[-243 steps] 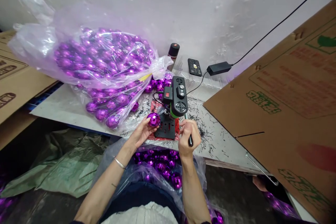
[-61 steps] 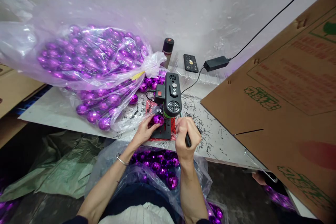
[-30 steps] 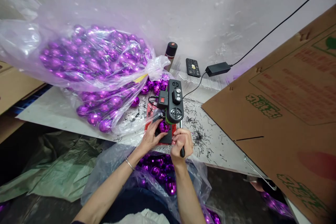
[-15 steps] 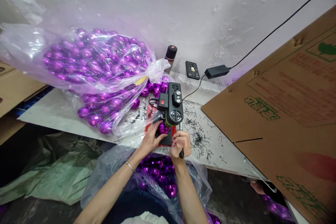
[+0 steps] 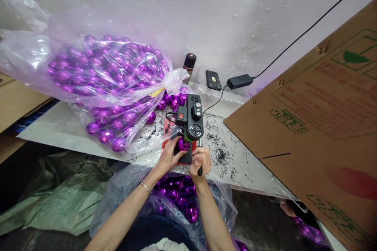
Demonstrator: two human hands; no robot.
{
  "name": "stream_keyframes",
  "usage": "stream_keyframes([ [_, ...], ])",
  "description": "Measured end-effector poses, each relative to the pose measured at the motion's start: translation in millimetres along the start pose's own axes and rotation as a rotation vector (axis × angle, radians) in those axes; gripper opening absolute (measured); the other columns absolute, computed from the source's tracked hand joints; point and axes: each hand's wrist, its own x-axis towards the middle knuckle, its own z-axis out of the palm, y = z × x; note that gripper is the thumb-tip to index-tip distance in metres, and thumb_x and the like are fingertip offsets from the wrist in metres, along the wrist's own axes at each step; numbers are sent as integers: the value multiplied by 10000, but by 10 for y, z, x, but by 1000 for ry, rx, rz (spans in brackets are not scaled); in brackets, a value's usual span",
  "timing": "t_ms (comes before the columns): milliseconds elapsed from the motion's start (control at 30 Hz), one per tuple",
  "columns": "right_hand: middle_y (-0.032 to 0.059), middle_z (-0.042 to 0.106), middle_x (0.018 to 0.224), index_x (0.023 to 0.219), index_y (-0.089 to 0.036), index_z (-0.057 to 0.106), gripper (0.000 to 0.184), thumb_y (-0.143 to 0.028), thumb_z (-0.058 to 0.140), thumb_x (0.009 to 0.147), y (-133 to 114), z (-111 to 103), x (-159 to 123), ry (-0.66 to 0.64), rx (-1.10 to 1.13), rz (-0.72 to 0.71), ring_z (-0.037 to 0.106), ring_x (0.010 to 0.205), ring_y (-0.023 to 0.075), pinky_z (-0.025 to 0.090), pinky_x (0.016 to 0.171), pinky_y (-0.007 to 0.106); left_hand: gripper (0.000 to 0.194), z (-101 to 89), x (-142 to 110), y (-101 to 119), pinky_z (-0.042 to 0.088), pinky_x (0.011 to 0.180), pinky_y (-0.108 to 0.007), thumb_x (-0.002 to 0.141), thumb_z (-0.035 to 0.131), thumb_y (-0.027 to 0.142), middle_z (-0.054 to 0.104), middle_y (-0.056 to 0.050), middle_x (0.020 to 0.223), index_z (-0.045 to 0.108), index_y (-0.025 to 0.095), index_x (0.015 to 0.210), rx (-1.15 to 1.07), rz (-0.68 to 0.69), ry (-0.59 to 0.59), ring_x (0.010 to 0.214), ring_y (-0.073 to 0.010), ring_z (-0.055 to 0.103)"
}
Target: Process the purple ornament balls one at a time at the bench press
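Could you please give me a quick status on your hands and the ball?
Left hand steadying purple mirrored ball under black press head. Right hand gripping lever handle. Nothing visibly blocking.

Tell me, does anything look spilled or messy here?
Yes: dark, thin bits lie scattered over the white tabletop, thickest just right of the black machine, like loose debris.

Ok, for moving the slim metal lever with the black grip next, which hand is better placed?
Probably the right hand: it is closed around the lever, while the left hand holds the shiny purple faceted ball beside the black machine.
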Motion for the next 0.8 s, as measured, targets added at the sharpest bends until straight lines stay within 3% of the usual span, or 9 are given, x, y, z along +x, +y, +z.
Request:
stream_keyframes([
  [167,-19,557,753,767,-243,498,366,-294,349,1097,43,22,-9,-17,-5,-57,559,644,127,476,585,275,562,3,-3,-3,531,1109,-501,976,693,429,686,-163,1404,546,203,1469,-11,-27,-6,1316,-326,656],
  [267,-19,551,738,750,-241,487,362,-261,360,1088,-68,-32,129,-23,2,-46,556,647,127,462,584,273,556,17,2,-14,530,1115,-509,972,696,427,690,-164,1400,551,202,1460,-20,-41,-5,1319,-326,656],
  [367,-17,554,723,728,-230,487,354,-172,394,1064,-285,-154,433,-76,45,123,562,660,124,436,606,278,566,34,34,-21,525,1128,-517,961,713,435,686,-161,1410,555,207,1454,-31,-59,-5,1331,-327,652],
  [500,-16,539,690,666,-228,464,397,-208,442,1062,-500,-258,779,-143,80,295,567,682,130,425,624,287,587,16,7,39,547,1116,-511,958,724,445,687,-158,1413,543,216,1468,-26,-103,38,1326,-324,663],
  [567,-15,542,689,657,-228,459,407,-218,439,1064,-523,-253,810,-129,81,293,565,682,131,419,622,287,598,-24,-142,117,566,1101,-501,975,707,438,689,-153,1408,511,229,1500,2,-95,90,1312,-314,677],
  [633,-15,549,694,660,-227,464,404,-203,434,1062,-507,-225,760,-105,79,271,568,690,130,419,632,286,623,-66,-408,211,578,1094,-502,984,697,443,689,-156,1405,481,239,1531,44,1,96,1306,-313,683],
  [733,-19,543,691,677,-226,486,387,-177,437,1058,-467,-184,644,-70,80,246,571,702,132,423,650,289,664,-105,-877,329,620,1041,-484,959,714,506,706,-169,1364,499,230,1523,105,233,-42,1265,-319,709],
  [800,-20,541,692,690,-225,502,373,-170,445,1055,-448,-171,591,-57,81,241,564,693,132,421,648,291,720,-130,-1061,357,652,982,-452,926,725,566,730,-175,1307,511,203,1511,142,299,-101,1201,-313,739],
])
